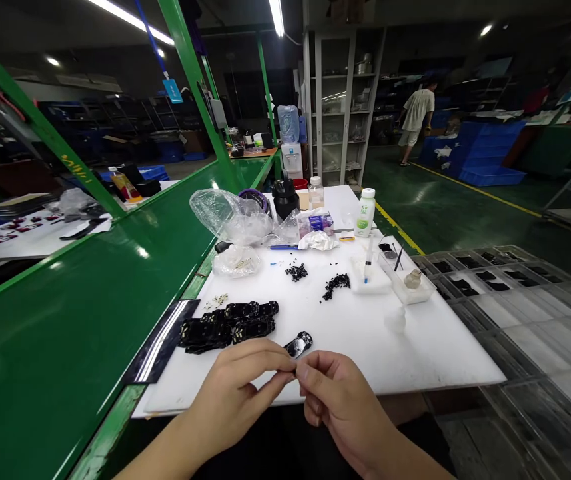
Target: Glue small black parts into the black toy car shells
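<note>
Over the near edge of the white work board (445, 353), my left hand (235, 383) and my right hand (342, 397) meet fingertip to fingertip. Both are closed in a pinch. Only a dark speck shows between the fingertips; what it is stays hidden. Just beyond them lies one black toy car body (299, 344), partly covered by my left hand's fingers. To the left, several more black car bodies (230, 325) are grouped close together. Farther back are two loose piles of tiny black parts, one in the middle (296, 271) and one to the right (336, 285).
A syringe (368, 261) stands on a white pad beside a clear tray (414, 288) with tweezers. Behind are a white bottle (364, 213), plastic bags (235, 220) and a black flask (285, 199). Compartment trays (515, 300) lie right. A person (416, 117) is in the background.
</note>
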The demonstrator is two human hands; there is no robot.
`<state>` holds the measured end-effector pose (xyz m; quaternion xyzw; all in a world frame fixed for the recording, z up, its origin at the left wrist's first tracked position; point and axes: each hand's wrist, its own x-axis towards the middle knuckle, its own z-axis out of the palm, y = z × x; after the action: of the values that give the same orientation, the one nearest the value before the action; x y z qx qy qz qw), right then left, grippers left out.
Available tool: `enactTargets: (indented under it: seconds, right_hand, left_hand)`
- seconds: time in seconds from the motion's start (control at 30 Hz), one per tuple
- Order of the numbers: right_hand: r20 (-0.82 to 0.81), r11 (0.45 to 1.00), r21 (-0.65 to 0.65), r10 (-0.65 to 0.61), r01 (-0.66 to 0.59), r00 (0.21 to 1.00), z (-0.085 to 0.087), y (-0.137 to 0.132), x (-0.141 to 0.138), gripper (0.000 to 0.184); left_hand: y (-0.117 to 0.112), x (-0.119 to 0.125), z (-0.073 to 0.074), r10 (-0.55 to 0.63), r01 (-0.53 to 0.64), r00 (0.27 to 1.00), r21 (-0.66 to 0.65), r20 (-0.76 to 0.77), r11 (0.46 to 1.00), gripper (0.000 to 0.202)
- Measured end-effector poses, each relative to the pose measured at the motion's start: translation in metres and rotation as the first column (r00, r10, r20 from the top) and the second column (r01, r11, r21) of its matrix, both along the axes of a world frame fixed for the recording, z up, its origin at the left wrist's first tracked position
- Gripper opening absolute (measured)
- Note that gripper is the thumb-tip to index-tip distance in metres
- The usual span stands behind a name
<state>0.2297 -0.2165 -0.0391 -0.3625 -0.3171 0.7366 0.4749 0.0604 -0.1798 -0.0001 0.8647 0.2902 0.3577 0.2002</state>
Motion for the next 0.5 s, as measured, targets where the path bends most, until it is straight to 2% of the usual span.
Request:
enactTargets:
  seconds: [0.2, 0.3, 0.4, 0.5]
  right_hand:
    - [0.008, 0.999, 0.009, -0.039, 0.039, 0.999, 0.001, 0.0, -0.004, 0.033]
    - [0.112, 0.998, 0.06, -0.007, 0.0, 0.994, 0.001, 0.002, -0.002, 0.031]
    - [0.178, 0.996, 0.093, -0.018, 0.002, 0.984, -0.001, 0.003, -0.001, 0.031]
    - [0.162, 0.996, 0.078, 0.019, -0.032, 0.987, -0.004, 0.005, 0.0, 0.032]
  left_hand:
    - [-0.007, -0.004, -0.01, 0.095, -0.106, 0.994, 0.226, 0.06, 0.968, 0.022]
    - [-0.012, -0.004, -0.012, 0.092, -0.101, 0.995, 0.251, 0.045, 0.963, 0.024]
    - [-0.014, -0.005, -0.01, 0.077, -0.077, 0.997, 0.185, 0.01, 0.98, 0.024]
    - [-0.012, -0.007, -0.006, 0.076, -0.078, 0.997, -0.078, -0.035, 0.994, 0.016]
